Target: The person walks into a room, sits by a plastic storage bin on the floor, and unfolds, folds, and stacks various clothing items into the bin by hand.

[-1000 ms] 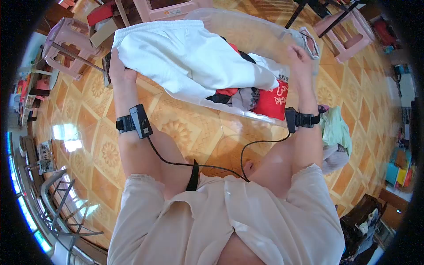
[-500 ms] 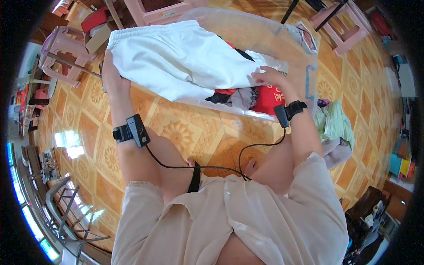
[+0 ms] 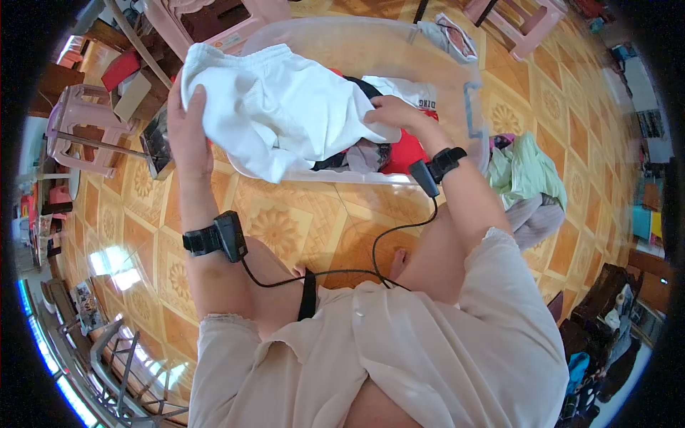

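White pants [image 3: 285, 100] with a gathered elastic waistband are stretched between my two hands, over the front left of a clear plastic bin [image 3: 342, 34]. My left hand [image 3: 190, 125] is closed on the waistband end, its thumb on top of the cloth. At the other end, my right hand [image 3: 401, 116] pinches the pants' leg edge. Beneath them in the bin lie a red garment [image 3: 407, 153], a grey piece of clothing [image 3: 366, 155] and a white garment with dark lettering [image 3: 403, 89], all partly covered.
Light green and grey clothes [image 3: 528, 178] lie on the tiled floor right of the bin. Pink plastic stools stand at the left [image 3: 89, 128], top [image 3: 221, 36] and upper right [image 3: 524, 25]. A cable [image 3: 321, 273] joins the bands on my wrists.
My left hand has folded the waistband end inward, and the pants look more bunched. My right hand has kept its hold at the other end. The view has shifted slightly.
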A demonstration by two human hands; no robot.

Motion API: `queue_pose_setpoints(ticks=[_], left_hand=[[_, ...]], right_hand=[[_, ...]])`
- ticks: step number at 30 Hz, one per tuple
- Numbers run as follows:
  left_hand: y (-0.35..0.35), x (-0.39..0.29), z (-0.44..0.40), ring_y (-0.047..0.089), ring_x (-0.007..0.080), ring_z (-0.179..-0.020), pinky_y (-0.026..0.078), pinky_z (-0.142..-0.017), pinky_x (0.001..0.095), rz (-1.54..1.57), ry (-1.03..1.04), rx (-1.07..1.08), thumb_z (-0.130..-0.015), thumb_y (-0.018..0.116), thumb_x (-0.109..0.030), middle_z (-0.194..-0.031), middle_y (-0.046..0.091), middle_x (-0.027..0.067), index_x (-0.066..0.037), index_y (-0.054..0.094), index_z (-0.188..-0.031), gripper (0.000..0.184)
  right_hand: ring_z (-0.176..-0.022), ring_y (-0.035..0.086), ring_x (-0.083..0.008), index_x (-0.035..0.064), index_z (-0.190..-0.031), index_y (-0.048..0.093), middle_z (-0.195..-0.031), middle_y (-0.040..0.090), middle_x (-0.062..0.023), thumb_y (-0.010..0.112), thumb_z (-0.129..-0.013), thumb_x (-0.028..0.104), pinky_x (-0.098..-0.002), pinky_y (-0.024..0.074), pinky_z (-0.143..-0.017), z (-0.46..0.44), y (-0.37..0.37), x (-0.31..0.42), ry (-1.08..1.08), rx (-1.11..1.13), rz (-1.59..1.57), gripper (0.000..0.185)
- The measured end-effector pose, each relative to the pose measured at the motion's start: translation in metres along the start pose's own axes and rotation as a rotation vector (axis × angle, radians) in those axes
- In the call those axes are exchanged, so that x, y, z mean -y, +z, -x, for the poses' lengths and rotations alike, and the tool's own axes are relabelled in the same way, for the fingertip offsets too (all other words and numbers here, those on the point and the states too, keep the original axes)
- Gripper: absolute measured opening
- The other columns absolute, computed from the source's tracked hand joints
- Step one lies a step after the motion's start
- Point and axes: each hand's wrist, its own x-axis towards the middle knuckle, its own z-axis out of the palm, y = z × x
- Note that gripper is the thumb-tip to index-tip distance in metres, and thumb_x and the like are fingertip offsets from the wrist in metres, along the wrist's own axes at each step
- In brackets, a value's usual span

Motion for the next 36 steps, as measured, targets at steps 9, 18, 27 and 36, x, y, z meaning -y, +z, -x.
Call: queue_pose_setpoints(ticks=[9,18,27,36], left_hand=[[-0.014,0.018,-0.006,0.063,0.0206,-0.123,0.053,-0.101,0.0331,-0.006,-0.051,-0.03,-0.104,0.061,-0.012,-0.139,0.061,0.0135,-0.001,0.043,-0.153,0.054],[0.056,0.031,0.041,0.06,0.0224,-0.124,0.051,-0.1,0.0312,-0.566,-0.168,0.411,-0.096,0.066,-0.011,-0.143,0.057,0.0156,-0.011,0.033,-0.162,0.074],[0.086,0.014,0.052,0.06,0.0201,-0.125,0.048,-0.106,0.0344,-0.072,-0.256,0.409,-0.09,0.062,0.004,-0.134,0.063,0.0142,-0.011,0.03,-0.164,0.082],[0.092,-0.003,0.052,0.065,0.0242,-0.121,0.05,-0.104,0.0336,0.128,0.007,0.535,-0.098,0.067,-0.006,-0.138,0.061,0.0207,-0.008,0.028,-0.163,0.076]], right_hand=[[-0.106,0.07,-0.0285,0.0025,-0.131,0.065,-0.118,0.073,-0.017,0.071,-0.08,0.03,-0.0372,0.0526,-0.093,0.016,0.014,0.013,-0.08,-0.023,0.312,0.058],[-0.086,0.071,-0.0178,0.0057,-0.127,0.065,-0.096,0.074,-0.0125,0.067,-0.095,0.027,-0.0366,0.0548,-0.078,0.08,0.088,0.112,-0.694,0.023,-0.23,0.039],[-0.124,0.059,-0.02,0.0012,-0.136,0.057,-0.133,0.064,-0.013,0.086,-0.083,0.031,-0.0353,0.0504,-0.102,0.077,0.086,0.108,-0.632,-0.218,-0.525,0.067],[-0.098,0.068,-0.0129,0.0016,-0.124,0.068,-0.112,0.072,-0.0045,0.072,-0.095,0.025,-0.0326,0.0557,-0.085,0.143,-0.029,0.085,-0.415,-0.615,-0.671,0.037]])
